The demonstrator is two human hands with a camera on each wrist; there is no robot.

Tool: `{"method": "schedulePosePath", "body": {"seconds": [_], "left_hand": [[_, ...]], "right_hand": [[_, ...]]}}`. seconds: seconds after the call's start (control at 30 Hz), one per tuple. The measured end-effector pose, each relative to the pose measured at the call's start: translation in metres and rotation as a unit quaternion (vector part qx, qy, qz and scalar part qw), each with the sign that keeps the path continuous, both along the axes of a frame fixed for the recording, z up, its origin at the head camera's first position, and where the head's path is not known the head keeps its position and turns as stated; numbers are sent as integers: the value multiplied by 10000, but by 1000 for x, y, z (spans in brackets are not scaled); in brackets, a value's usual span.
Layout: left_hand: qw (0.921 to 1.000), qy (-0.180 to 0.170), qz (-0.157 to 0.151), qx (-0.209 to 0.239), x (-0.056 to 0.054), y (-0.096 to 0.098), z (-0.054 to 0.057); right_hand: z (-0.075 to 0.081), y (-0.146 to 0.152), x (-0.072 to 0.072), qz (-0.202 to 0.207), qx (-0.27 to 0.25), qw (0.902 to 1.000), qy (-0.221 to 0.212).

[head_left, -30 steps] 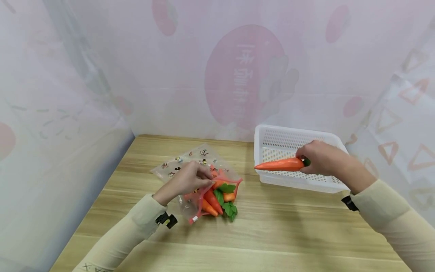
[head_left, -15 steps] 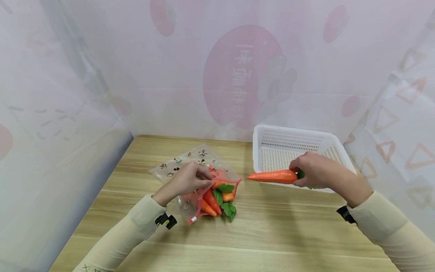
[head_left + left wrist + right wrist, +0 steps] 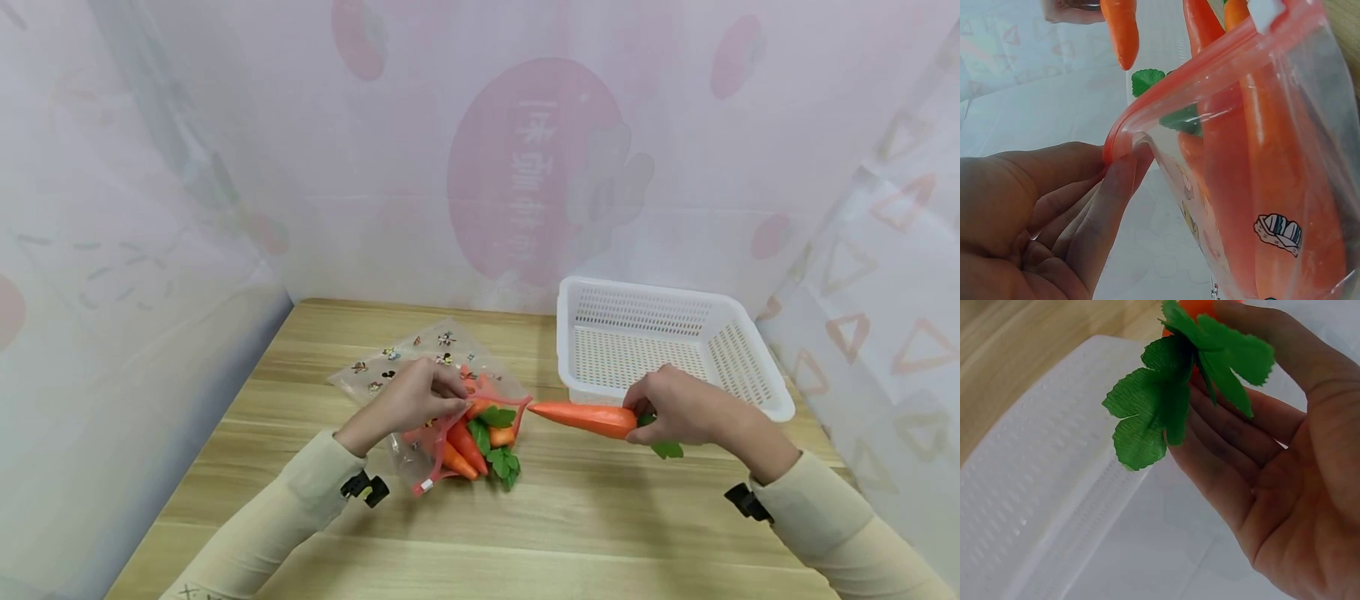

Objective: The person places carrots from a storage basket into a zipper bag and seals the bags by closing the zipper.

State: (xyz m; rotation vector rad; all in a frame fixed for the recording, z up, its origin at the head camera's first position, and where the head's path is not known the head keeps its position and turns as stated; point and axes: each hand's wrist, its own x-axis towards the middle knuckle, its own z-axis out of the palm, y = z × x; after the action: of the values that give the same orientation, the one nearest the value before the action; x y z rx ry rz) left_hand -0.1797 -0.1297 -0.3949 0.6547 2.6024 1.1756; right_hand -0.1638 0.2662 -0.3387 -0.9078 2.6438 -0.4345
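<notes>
My left hand (image 3: 415, 397) pinches the red zip edge of a clear zipper bag (image 3: 420, 354) printed with small cartoon figures. Inside the bag lie several carrots (image 3: 1225, 175), some with green leaves (image 3: 504, 458) poking out of its mouth. In my right hand (image 3: 682, 406) a single carrot (image 3: 585, 416) is gripped at its leafy end, thumb and fingers round the top. Its tip points left and reaches the bag's opening in the head view. The right wrist view shows its green leaves (image 3: 1154, 406) hanging by the palm.
A white perforated basket (image 3: 637, 292) stands at the back right of the wooden table (image 3: 525, 533), just behind my right hand. Printed pale curtains (image 3: 360, 200) enclose the table at the back and sides.
My right hand has carried the carrot from over the basket leftward and toward me, so its tip is at the bag's mouth. The left hand has stayed in place on the bag.
</notes>
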Motion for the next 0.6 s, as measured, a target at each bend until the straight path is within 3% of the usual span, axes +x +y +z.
{"method": "schedulePosePath", "body": {"seconds": [0.27,0.6], "left_hand": [[10000,-91,-6,13,0,0,0],[10000,-78,38,-22,0,0,-1]], "right_hand": [[-24,-2,10,65,-524,9984,-191],[-49,-10,19,-468,-993,9910,-766]]}}
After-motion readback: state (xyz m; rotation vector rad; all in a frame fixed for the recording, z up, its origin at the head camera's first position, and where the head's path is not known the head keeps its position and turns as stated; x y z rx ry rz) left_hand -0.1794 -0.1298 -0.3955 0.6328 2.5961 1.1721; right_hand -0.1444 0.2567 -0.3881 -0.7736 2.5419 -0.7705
